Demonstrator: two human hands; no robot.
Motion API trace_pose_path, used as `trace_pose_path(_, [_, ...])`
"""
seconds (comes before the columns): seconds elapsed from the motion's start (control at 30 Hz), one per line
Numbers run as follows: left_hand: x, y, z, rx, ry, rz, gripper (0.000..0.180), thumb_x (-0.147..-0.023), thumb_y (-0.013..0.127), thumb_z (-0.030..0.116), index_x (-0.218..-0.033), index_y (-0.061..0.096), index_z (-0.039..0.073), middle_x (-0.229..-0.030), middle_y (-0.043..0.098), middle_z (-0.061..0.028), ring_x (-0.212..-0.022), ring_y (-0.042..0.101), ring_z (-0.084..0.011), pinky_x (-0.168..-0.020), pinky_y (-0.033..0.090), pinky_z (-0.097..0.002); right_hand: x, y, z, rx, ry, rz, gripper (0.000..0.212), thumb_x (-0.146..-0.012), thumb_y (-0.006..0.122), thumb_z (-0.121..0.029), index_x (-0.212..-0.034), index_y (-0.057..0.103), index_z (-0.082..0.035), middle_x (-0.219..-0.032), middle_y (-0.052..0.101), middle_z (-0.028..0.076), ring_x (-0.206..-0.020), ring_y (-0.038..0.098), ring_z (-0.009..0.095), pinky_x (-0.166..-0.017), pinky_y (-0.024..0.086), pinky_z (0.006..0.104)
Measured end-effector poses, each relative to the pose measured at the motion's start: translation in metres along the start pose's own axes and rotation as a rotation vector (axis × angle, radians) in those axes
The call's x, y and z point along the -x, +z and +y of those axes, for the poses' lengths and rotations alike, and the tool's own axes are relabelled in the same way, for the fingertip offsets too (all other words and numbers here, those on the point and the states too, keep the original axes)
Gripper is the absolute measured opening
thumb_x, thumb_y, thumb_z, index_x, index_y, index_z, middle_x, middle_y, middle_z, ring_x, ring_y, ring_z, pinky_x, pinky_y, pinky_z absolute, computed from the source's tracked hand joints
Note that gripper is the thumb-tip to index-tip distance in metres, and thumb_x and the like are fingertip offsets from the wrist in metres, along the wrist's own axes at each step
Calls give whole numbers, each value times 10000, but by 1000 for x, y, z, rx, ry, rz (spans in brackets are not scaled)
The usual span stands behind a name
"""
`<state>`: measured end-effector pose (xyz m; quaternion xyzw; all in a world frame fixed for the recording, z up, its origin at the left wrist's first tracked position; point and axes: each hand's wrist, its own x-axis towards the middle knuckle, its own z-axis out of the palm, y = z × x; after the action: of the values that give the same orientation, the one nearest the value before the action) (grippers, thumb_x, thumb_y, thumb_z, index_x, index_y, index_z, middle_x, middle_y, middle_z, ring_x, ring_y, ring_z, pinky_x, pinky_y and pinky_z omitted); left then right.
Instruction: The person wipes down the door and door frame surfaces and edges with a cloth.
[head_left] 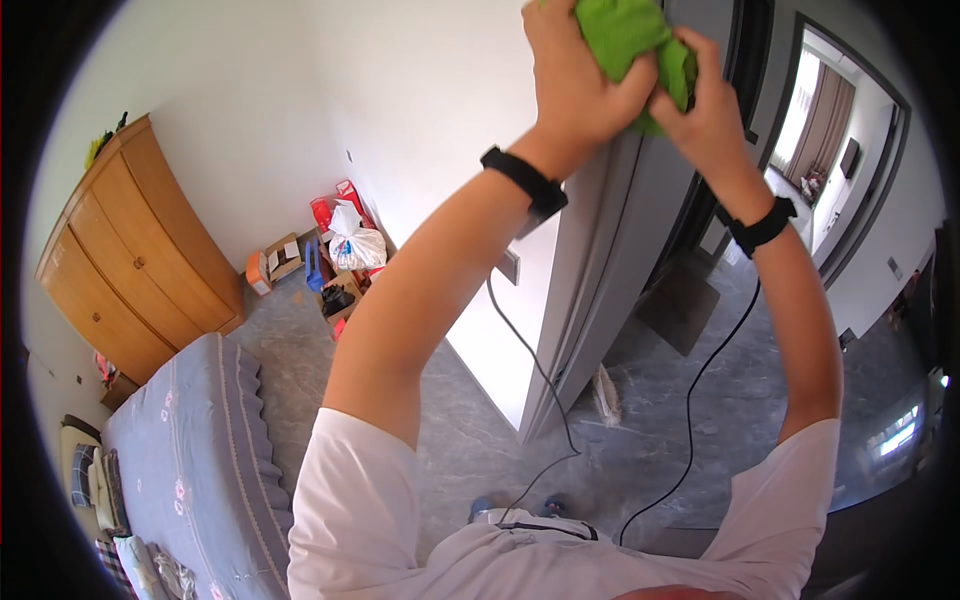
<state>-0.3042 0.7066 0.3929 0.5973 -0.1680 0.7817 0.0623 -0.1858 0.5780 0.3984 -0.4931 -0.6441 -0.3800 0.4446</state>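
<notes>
Both my arms are raised high in front of me, beside the grey door frame [600, 280]. A bunched green cloth [622, 32] is between my hands at the top of the view. My left hand [585, 90] grips it from the left, its upper part cut off by the picture's edge. On the other side my right hand [708, 112] has its fingers bent round the cloth's lower folds. The cloth overlaps the frame's edge; whether it presses on it I cannot tell. Each wrist wears a black band with a cable hanging from it.
Left stand a wooden wardrobe [140, 250] and a bed with a blue-grey cover [190, 450]. Boxes and a white plastic bag [357, 245] lie by the far wall. Through the doorway are a dark mat [680, 308] and another open door. A pale brush-like thing [606, 397] rests by the frame's foot.
</notes>
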Motion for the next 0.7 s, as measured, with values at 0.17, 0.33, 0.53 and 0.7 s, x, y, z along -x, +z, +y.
trace_pose_path(0.17, [64,-18,9,-18,-28,-86,709,-741,712,102,-1345,344,44,-1234,357,-195,-1160,448,-346,-1020,387,-457,56,14,4,-72,22,-94,631,-775,796,-280,-1299,497,-94,-975,690,174,-882,711,367,-744,566,398])
trace_pose_path(0.33, [109,-33,18,29,-104,-146,698,-715,712,105,-1328,379,78,-1260,367,-213,-1183,432,-371,-1017,394,-489,96,21,15,-108,-60,-188,626,-717,862,-252,-1229,546,-76,-939,682,149,-797,709,341,-694,562,385])
trace_pose_path(0.53, [133,-51,-4,7,3,-263,797,-658,858,267,-1322,436,138,-1316,454,-280,-1226,447,-460,-984,414,-559,120,36,26,-32,-119,-233,669,-714,884,-265,-1232,507,-73,-937,683,168,-807,707,361,-683,571,406])
trace_pose_path(0.7, [134,-67,-22,-47,201,-472,1009,-631,948,401,-1424,358,197,-1381,411,-291,-1286,431,-475,-1028,425,-551,121,38,18,70,-174,-245,680,-710,874,-237,-1239,479,-74,-972,681,180,-835,704,390,-714,579,435])
